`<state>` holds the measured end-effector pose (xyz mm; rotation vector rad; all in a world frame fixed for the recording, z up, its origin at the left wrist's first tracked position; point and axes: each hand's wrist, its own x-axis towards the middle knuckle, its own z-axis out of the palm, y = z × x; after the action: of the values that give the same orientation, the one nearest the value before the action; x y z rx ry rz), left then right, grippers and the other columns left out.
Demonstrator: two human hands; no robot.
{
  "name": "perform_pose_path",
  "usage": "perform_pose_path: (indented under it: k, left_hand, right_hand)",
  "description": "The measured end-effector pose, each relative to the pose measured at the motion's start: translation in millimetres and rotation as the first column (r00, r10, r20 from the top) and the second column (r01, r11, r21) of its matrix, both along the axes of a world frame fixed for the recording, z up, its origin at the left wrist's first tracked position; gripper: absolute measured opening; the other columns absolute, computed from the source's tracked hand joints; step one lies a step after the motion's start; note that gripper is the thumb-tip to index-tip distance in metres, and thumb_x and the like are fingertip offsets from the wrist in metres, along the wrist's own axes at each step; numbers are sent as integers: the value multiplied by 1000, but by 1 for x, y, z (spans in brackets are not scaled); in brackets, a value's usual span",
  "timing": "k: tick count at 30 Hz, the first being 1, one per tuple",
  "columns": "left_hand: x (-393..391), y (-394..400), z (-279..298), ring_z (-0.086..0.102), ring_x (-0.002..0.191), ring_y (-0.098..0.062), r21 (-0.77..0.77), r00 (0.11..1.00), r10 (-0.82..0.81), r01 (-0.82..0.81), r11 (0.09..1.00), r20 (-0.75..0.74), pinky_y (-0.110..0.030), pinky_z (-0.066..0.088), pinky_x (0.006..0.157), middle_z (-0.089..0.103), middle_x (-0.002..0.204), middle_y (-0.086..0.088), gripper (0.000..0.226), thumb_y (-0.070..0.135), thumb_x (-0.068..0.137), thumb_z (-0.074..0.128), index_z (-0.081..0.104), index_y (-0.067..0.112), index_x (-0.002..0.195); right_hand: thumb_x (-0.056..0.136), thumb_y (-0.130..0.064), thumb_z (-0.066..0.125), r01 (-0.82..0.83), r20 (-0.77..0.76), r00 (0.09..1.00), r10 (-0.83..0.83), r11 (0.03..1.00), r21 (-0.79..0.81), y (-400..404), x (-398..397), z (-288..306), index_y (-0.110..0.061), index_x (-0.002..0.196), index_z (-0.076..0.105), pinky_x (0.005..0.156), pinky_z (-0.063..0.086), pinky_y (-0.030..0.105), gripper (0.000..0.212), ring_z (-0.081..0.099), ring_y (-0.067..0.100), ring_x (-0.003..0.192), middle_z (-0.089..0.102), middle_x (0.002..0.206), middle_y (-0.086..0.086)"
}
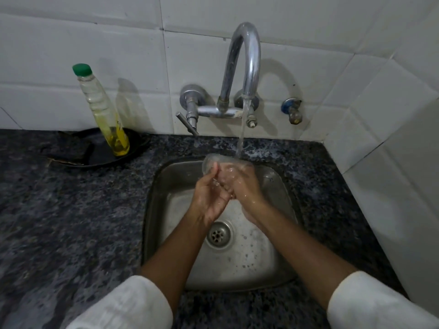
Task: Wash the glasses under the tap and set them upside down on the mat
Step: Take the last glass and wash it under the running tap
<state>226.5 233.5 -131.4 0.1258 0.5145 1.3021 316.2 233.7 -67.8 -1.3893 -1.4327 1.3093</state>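
A clear glass (215, 162) lies on its side over the steel sink (164, 186), held under the stream of water from the curved chrome tap (247, 58). My right hand (244, 186) wraps around its body from the right. My left hand (209, 195) grips it from the left, with fingers at its open rim. Water runs onto the glass and over both hands. No mat and no other glasses are in view.
A tall bottle of yellow liquid with a green cap (102, 108) stands on a black dish (95, 153) at the back left of the dark granite counter (59, 222). White tiled walls close the back and right. The drain (218, 233) sits mid-sink.
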Motion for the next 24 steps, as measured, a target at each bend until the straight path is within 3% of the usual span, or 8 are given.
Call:
perform_pose_path:
  k: [4, 7, 10, 12, 15, 17, 20, 24]
  left_hand:
    - [9, 1, 13, 70, 63, -19, -196, 951, -11, -52, 979, -308, -30, 57, 59, 72, 71, -9, 35, 40, 87, 67, 74, 8, 75]
    - [26, -2, 10, 73, 82, -22, -311, 812, 76, -305, 900, -578, -35, 59, 63, 74, 97, -6, 54, 44, 66, 86, 62, 22, 109]
    - [35, -5, 13, 69, 95, -12, 3, 444, 203, -411, 912, -873, -38, 59, 81, 70, 108, 7, 70, 54, 57, 87, 54, 38, 117]
    - [37, -11, 22, 67, 96, -8, 138, 351, 263, -342, 930, -899, -33, 58, 83, 67, 110, 11, 67, 42, 63, 87, 51, 37, 119]
    - [27, -17, 29, 68, 95, -12, 140, 403, 243, -267, 953, -882, -32, 57, 81, 67, 109, 4, 63, 24, 67, 87, 48, 29, 117]
    - [11, -24, 36, 68, 99, -21, 100, 577, 183, -174, 980, -796, -40, 58, 85, 68, 114, -5, 57, 16, 71, 82, 47, 17, 116]
    - [-19, -33, 39, 68, 105, -28, 32, 854, -77, 108, 994, -515, -47, 58, 84, 69, 120, -11, 43, 22, 76, 67, 50, 12, 115]
    - [-37, -27, 32, 63, 111, -40, -74, 705, -476, 520, 851, -525, -52, 54, 89, 66, 121, -23, 63, 38, 77, 70, 59, 7, 130]
  right_hand:
    - [89, -15, 55, -194, 206, 958, 198, 980, -42, -1, 12, -14, -5, 82, 67, 49, 45, 29, 18, 58, 14, 58, 63, 68, 5]
    - [90, -20, 58, 63, -233, 960, -153, 932, -356, -8, 13, -21, -19, 85, 72, 54, 45, 23, 15, 63, 10, 67, 70, 71, -4]
    - [94, -37, 53, 91, -569, 664, -485, 808, -582, -19, 7, -34, -14, 92, 73, 55, 53, 23, 31, 71, 14, 70, 76, 79, 2]
    - [94, -44, 53, 139, -588, 529, -612, 746, -652, -16, 4, -43, -8, 98, 73, 58, 56, 26, 41, 74, 21, 79, 76, 90, 10]
    - [91, -41, 60, 284, -502, 571, -650, 730, -621, 0, 2, -48, -15, 74, 65, 42, 42, 20, 31, 57, 13, 49, 63, 61, 2]
    - [89, -36, 64, 380, -388, 697, -603, 770, -513, 17, 12, -42, -20, 66, 54, 33, 26, 17, 30, 38, 8, 37, 48, 52, -3]
    - [90, -32, 66, 278, -210, 928, -308, 947, -162, 40, 35, -20, -15, 70, 59, 38, 29, 19, 27, 39, 9, 41, 49, 56, 0]
    - [93, -32, 62, -293, 162, 946, 279, 954, 65, 49, 29, 19, -6, 69, 64, 52, 42, 24, 35, 49, 10, 49, 55, 62, 5]
